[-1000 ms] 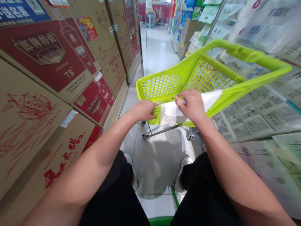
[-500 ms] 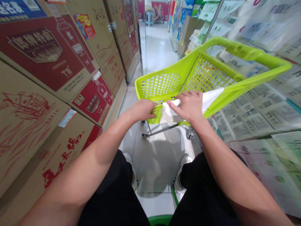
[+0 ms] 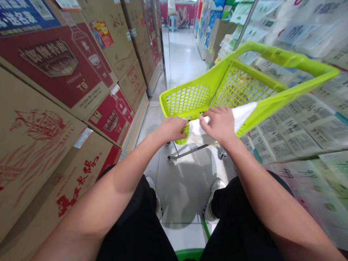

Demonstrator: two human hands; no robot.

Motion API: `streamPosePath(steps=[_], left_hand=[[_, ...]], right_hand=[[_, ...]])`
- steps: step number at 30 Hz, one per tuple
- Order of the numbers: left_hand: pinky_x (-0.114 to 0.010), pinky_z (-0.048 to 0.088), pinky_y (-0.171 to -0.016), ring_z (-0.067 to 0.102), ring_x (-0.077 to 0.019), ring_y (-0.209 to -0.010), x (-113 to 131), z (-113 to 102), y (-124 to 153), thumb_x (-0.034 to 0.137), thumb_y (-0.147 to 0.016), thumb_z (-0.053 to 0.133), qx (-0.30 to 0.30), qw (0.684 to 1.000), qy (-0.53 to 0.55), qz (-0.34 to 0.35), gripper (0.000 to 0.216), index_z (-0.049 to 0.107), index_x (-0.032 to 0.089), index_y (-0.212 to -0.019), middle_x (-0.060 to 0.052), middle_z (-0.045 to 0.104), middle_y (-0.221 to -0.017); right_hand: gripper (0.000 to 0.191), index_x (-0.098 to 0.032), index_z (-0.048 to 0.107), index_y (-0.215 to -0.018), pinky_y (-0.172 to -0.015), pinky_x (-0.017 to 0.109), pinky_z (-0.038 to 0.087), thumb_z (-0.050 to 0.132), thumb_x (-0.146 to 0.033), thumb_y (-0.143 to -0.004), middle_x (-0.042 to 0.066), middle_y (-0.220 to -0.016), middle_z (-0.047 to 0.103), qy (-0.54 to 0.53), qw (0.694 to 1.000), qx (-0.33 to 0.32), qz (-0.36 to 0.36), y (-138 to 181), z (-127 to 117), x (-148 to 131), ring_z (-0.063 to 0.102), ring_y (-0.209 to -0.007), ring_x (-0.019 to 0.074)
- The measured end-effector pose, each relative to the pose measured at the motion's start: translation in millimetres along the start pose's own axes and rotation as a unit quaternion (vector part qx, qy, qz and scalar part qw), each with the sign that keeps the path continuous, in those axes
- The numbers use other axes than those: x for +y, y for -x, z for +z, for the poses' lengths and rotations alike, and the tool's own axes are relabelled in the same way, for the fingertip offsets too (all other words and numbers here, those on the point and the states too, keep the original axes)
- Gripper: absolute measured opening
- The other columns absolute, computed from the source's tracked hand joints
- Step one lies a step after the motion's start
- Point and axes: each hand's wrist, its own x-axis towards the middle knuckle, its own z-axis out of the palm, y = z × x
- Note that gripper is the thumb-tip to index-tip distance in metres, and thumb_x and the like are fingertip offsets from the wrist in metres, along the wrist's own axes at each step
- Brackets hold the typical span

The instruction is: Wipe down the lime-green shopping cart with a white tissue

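Note:
A lime-green shopping cart (image 3: 190,90) stands turned sideways in front of me, its basket of plastic mesh. My left hand (image 3: 175,129) is closed around the near rim close to the basket's low left end. Beside it, a white cloth (image 3: 246,114) lies draped over that rim and hangs down the outer side. My right hand (image 3: 219,124) is wrapped over the rim with the cloth under its palm and fingers. The thumb lies on the near side. The cart's handle (image 3: 290,61) is up at the right, apart from both hands.
Stacked cartons (image 3: 49,61) wall the left side. Wrapped paper packs (image 3: 293,123) with handwritten prices fill the right. A blue stool (image 3: 173,22) stands far down the aisle. Cart wheels (image 3: 172,158) rest on the tiled floor near my shoes. Something green (image 3: 190,255) shows below me.
Both hands have slid slightly to the right along the rim, the left one now closer to the cloth's edge. The whole view has shifted a little.

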Motion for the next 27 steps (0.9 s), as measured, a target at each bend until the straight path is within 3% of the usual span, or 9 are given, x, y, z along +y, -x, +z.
streamPosePath(steps=[2,4,7,10,12,15,19,21,27], left_hand=[[-0.034,0.049,-0.074,0.076,-0.0295,-0.099,-3,-1,1,0.029,-0.088,0.063,0.003,1.000,0.017,0.013,0.024,0.076,0.020,-0.107,-0.011,0.081,-0.105],[-0.033,0.049,-0.074,0.075,-0.0277,-0.098,-8,-4,3,0.027,-0.088,0.064,-0.012,0.999,0.027,0.022,0.024,0.076,0.021,-0.108,-0.010,0.081,-0.106],[-0.032,0.047,-0.071,0.075,-0.0268,-0.094,-16,-8,6,0.026,-0.088,0.065,-0.041,0.999,0.020,0.018,0.022,0.074,0.020,-0.107,-0.010,0.081,-0.103],[-0.032,0.046,-0.072,0.075,-0.0272,-0.095,-19,-11,6,0.025,-0.089,0.065,-0.049,0.999,0.008,0.008,0.022,0.074,0.019,-0.108,-0.010,0.080,-0.102],[-0.033,0.047,-0.074,0.075,-0.0277,-0.096,-19,-10,6,0.025,-0.089,0.065,-0.045,0.999,0.004,0.001,0.022,0.074,0.019,-0.108,-0.010,0.080,-0.103],[-0.034,0.048,-0.073,0.075,-0.0289,-0.097,-17,-6,5,0.027,-0.087,0.066,-0.035,0.999,0.000,-0.012,0.021,0.074,0.019,-0.105,-0.011,0.081,-0.103],[-0.034,0.048,-0.074,0.075,-0.0289,-0.101,-19,-5,6,0.027,-0.087,0.067,-0.020,1.000,0.023,0.004,0.022,0.075,0.021,-0.106,-0.010,0.082,-0.110],[-0.033,0.048,-0.075,0.075,-0.0276,-0.101,-22,-7,7,0.026,-0.087,0.066,-0.027,0.999,0.035,0.018,0.023,0.075,0.023,-0.108,-0.008,0.082,-0.110],[-0.033,0.048,-0.074,0.075,-0.0282,-0.099,-24,-12,9,0.025,-0.090,0.063,-0.058,0.998,0.004,0.002,0.021,0.073,0.019,-0.108,-0.011,0.081,-0.108]], right_hand=[[0.048,-0.022,0.075,-0.099,-0.092,0.047,0.036,0.044,-0.057,-0.105,0.012,-0.097,0.075,-0.015,0.999,-0.019,-0.042,2,1,-20,0.060,-0.098,0.0317],[0.051,-0.021,0.073,-0.096,-0.089,0.046,0.036,0.041,-0.059,-0.106,0.012,-0.094,0.075,-0.014,0.999,-0.025,-0.044,1,0,-22,0.059,-0.095,0.0313],[0.053,-0.021,0.073,-0.087,-0.089,0.047,0.036,0.038,-0.055,-0.107,0.014,-0.089,0.074,0.004,1.000,-0.003,0.029,-5,-4,12,0.059,-0.092,0.0318],[0.049,-0.019,0.075,-0.090,-0.093,0.051,0.035,0.039,-0.049,-0.106,0.017,-0.094,0.073,0.027,0.991,0.051,0.122,-10,-7,55,0.058,-0.099,0.0355],[0.047,-0.018,0.075,-0.093,-0.097,0.053,0.034,0.040,-0.048,-0.105,0.018,-0.096,0.073,0.039,0.986,0.080,0.141,-9,-6,64,0.057,-0.104,0.0373],[0.045,-0.021,0.074,-0.093,-0.100,0.053,0.034,0.041,-0.050,-0.105,0.014,-0.096,0.073,0.032,0.994,0.068,0.077,-2,-3,35,0.056,-0.103,0.0354],[0.051,-0.021,0.072,-0.108,-0.097,0.048,0.036,0.040,-0.060,-0.106,0.012,-0.102,0.071,-0.016,0.998,-0.009,-0.059,8,0,-23,0.055,-0.103,0.0326],[0.054,-0.021,0.071,-0.110,-0.096,0.047,0.036,0.037,-0.063,-0.106,0.013,-0.103,0.070,-0.022,0.997,-0.018,-0.071,8,-2,-26,0.054,-0.104,0.0325],[0.060,-0.019,0.074,-0.093,-0.096,0.052,0.035,0.033,-0.061,-0.107,0.016,-0.096,0.071,0.043,0.993,0.062,0.094,-4,-8,51,0.056,-0.103,0.0349]])
